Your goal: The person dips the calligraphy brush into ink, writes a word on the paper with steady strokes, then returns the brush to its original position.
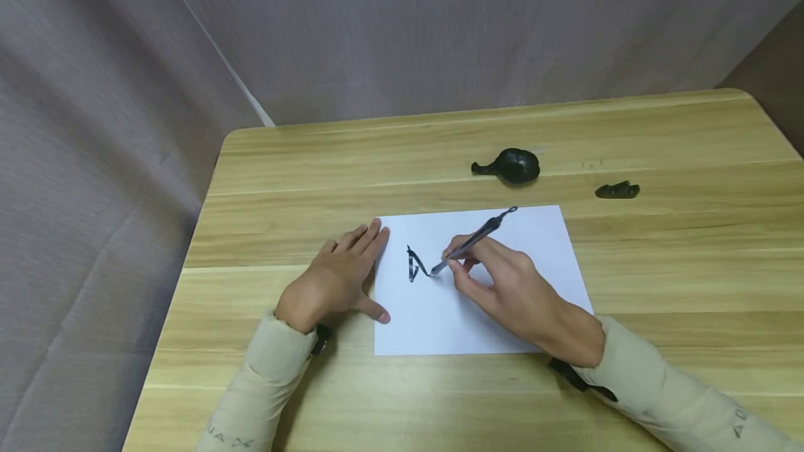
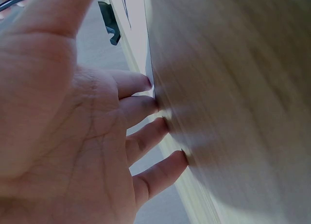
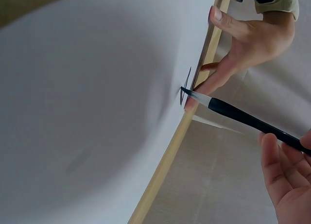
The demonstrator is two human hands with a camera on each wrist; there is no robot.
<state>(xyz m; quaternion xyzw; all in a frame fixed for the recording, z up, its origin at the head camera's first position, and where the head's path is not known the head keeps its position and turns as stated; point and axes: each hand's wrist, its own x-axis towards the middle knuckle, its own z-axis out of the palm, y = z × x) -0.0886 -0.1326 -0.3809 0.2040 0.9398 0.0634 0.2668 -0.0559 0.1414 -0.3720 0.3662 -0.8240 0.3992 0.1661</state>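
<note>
A white sheet of paper (image 1: pixel 414 326) lies on the table, with black brush strokes (image 1: pixel 412 265) near its left side. My right hand (image 1: pixel 518 291) pinches a dark brush (image 1: pixel 479 237) between thumb and fingers, its tip touching the paper at the end of a slanting stroke. In the right wrist view the brush (image 3: pixel 248 118) shows a pale bristle base and a dark tip. My left hand (image 1: pixel 336 277) rests at the left edge of the sheet, fingers spread, with thumb and fingertips on the paper's border; in the left wrist view the palm (image 2: pixel 73 136) shows.
Beyond the sheet, a black gourd-shaped object (image 1: pixel 516 166) lies on the wooden table (image 1: pixel 301 173). A small dark brush rest (image 1: pixel 618 190) stands to its right. Grey curtains (image 1: pixel 402 26) hang behind and left of the table.
</note>
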